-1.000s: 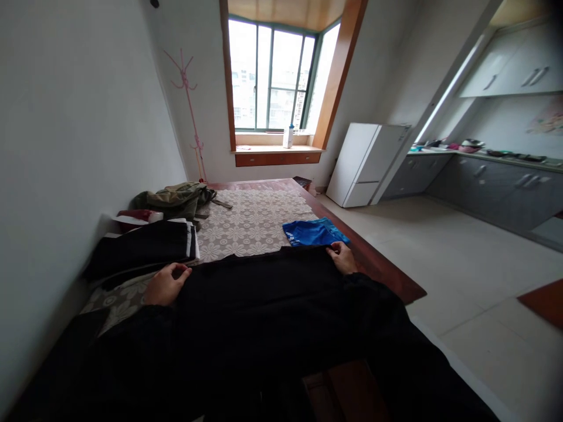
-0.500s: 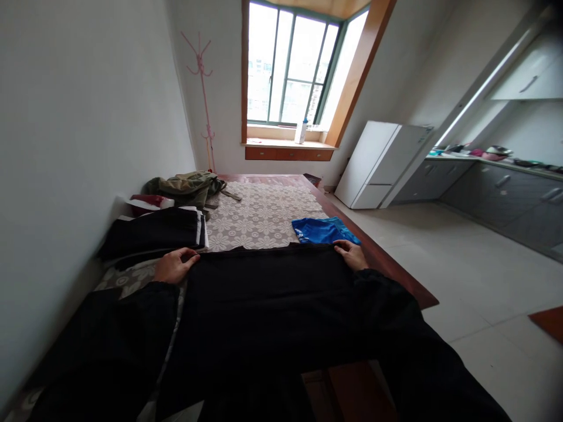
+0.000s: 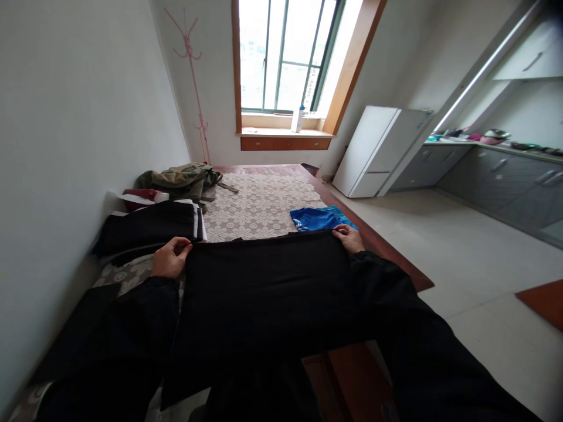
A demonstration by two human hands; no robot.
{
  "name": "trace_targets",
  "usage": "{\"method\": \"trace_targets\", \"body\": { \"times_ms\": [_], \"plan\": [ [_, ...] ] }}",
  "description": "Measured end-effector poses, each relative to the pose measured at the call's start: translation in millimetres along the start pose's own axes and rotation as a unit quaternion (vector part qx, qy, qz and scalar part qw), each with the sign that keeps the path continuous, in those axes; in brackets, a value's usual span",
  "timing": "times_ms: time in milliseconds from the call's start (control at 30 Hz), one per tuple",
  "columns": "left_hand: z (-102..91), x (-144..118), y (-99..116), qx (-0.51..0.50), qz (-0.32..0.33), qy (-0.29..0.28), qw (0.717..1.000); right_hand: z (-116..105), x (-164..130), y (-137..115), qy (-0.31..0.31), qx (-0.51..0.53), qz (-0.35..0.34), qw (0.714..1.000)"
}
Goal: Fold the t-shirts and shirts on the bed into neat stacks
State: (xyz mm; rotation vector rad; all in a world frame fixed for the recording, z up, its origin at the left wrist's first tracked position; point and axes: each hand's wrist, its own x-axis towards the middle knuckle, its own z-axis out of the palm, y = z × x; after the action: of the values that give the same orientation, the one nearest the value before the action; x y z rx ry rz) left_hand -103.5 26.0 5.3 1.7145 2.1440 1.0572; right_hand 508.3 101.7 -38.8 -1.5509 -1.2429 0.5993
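A black garment (image 3: 264, 287) lies spread flat on the table in front of me. My left hand (image 3: 169, 258) pinches its far left corner. My right hand (image 3: 349, 237) grips its far right corner. Both arms are in black sleeves. A folded blue cloth (image 3: 319, 218) lies just beyond my right hand. A folded black garment with white stripes (image 3: 153, 225) sits just beyond my left hand, next to the wall.
The table carries a lace floral cloth (image 3: 259, 205). An olive jacket (image 3: 185, 179) and a red-and-white item (image 3: 141, 196) lie at the far left. A white fridge (image 3: 380, 149), grey kitchen cabinets (image 3: 497, 181), a pink coat stand (image 3: 191, 76) and a window stand beyond.
Both hands have gone from resting on the black garment's far edge to gripping its corners, and the edge now lies straighter. The camera has tilted down slightly.
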Motion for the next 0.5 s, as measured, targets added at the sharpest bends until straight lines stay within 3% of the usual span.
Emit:
{"method": "trace_targets", "body": {
  "times_ms": [167, 367, 500],
  "plan": [
    [-1.4, -2, 3, 0.007, 0.001, -0.001, 1.000, -1, -5, -9, 0.013, -0.058, -0.034, 0.998],
    [-8.4, 0, 12, 0.035, -0.001, -0.017, 0.999, -1, -17, -35, -0.029, -0.127, -0.072, 0.989],
    [-23.0, -25, 32, 0.035, 0.044, -0.051, 0.997, -2, -66, -70, -0.054, -0.223, -0.162, 0.960]
  ]
}}
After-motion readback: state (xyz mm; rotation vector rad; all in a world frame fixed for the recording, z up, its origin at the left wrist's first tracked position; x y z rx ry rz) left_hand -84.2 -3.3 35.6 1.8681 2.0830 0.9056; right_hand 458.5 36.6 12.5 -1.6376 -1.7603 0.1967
